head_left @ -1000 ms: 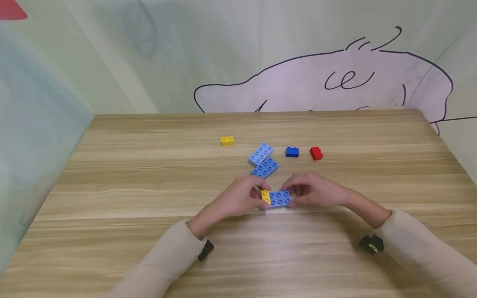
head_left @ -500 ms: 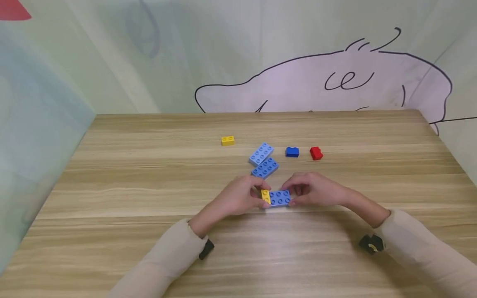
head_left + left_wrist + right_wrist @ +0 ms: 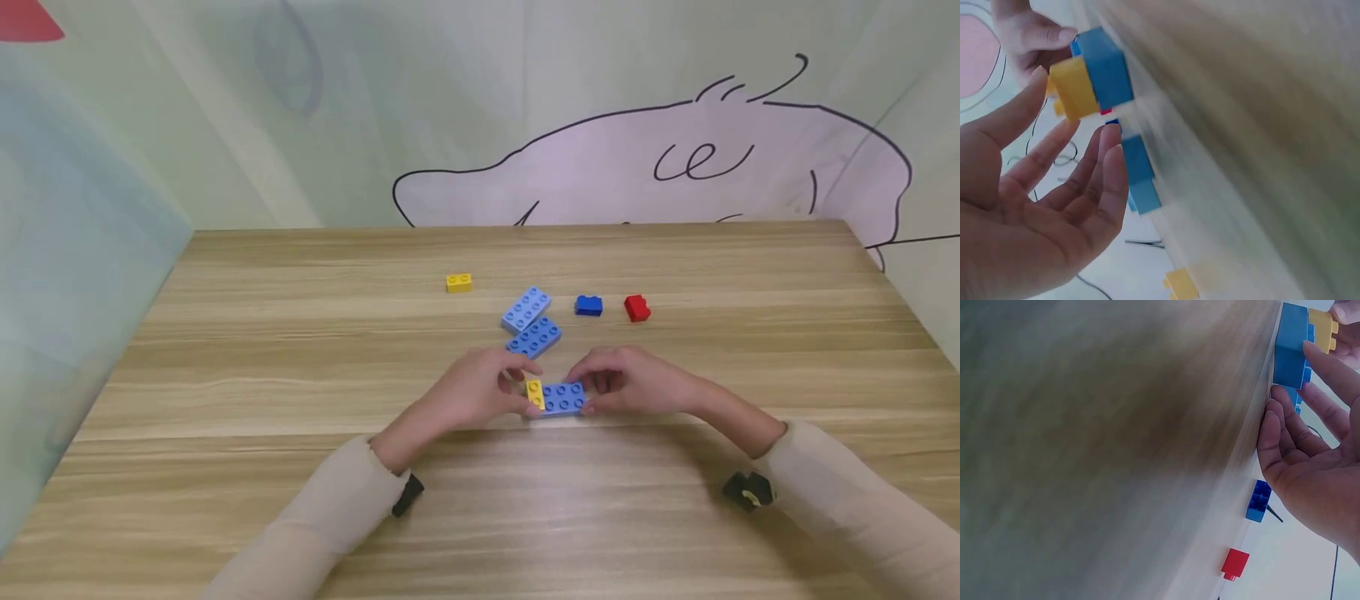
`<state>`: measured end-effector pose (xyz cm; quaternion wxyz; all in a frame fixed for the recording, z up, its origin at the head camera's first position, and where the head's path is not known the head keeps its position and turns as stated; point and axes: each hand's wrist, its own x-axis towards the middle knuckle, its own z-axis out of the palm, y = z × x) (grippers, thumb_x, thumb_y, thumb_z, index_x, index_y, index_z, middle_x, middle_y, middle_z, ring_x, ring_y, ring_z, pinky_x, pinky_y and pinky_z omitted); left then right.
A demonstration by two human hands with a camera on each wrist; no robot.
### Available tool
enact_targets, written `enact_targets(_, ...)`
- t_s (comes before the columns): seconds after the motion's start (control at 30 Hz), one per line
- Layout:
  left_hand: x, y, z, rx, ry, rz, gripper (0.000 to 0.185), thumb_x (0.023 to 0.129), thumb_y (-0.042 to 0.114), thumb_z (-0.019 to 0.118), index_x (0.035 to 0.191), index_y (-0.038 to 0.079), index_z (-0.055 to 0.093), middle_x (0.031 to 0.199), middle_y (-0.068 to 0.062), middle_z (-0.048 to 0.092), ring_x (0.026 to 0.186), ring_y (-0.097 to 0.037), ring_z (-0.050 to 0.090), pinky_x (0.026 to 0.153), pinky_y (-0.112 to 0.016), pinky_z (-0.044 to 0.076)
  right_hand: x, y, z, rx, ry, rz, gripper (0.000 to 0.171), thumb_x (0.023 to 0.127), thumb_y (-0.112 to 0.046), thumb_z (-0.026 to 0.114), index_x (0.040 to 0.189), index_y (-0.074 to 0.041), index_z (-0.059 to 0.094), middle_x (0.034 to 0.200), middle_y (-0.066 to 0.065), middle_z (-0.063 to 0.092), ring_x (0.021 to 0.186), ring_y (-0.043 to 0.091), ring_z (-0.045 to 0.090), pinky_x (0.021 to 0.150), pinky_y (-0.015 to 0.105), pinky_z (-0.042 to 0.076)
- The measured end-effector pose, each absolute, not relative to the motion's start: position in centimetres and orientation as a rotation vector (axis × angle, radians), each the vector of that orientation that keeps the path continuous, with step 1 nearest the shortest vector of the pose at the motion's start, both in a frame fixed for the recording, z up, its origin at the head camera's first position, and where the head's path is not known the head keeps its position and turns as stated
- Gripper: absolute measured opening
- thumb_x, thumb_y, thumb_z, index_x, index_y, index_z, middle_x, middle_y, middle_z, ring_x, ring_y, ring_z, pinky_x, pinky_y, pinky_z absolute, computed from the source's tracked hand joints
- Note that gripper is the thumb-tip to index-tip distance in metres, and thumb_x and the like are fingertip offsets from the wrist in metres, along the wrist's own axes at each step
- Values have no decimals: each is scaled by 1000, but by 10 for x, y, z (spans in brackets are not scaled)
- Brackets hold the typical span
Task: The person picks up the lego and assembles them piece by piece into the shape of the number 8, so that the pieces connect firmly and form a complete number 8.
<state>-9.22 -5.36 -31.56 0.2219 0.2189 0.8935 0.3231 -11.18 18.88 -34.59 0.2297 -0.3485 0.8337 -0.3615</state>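
Note:
In front of me a blue eight-stud toy building brick (image 3: 564,400) lies on the wooden table with a yellow two-stud brick (image 3: 534,395) on top of its left end. My right hand (image 3: 637,383) pinches the blue brick's right end between thumb and fingers. Around the yellow brick my left hand (image 3: 480,387) has its fingers spread. Its thumb is right at the near corner, and a gap shows between the index finger and the brick. In the left wrist view the yellow brick (image 3: 1074,89) stands on the blue brick's (image 3: 1107,69) studded side.
Behind the hands lie a light blue brick (image 3: 527,309) and a mid-blue brick (image 3: 534,337), end to side. Farther off are a yellow brick (image 3: 459,283), a small dark blue brick (image 3: 588,306) and a red brick (image 3: 637,308) on its side. A printed wall stands behind the table (image 3: 300,333).
My left hand has loosened from the yellow brick and drawn slightly left, its index finger lifting away. The right hand and the bricks have stayed in place.

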Motion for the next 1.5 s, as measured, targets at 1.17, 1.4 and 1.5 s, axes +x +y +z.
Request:
enact_targets(1.17, -89, -49, -326, 547, 2457, 969, 34, 73, 21, 78, 102, 10, 63, 94, 0, 63, 83, -14, 56, 73, -24, 47, -116, 203, -333, -856, 2346, -973, 38, 82, -16, 69, 118, -7, 58, 103, 2, 60, 88, 18, 53, 75, 31, 49)
enact_targets(1.4, -90, -50, -327, 531, 2452, 964, 35, 72, 20, 78, 102, 10, 63, 95, 0, 62, 83, -14, 56, 73, -24, 47, -128, 226, -318, -803, 2522, -1004, 40, 80, -10, 70, 116, -1, 57, 99, 7, 60, 84, 18, 53, 73, 29, 49)
enact_targets(1.5, -90, -50, -327, 534, 2450, 970, 35, 72, 20, 78, 102, 9, 63, 95, -1, 62, 84, -15, 56, 73, -25, 47, -136, 238, -314, -791, 2620, -986, 40, 78, -9, 72, 115, 0, 58, 96, 9, 60, 82, 19, 53, 71, 28, 49)
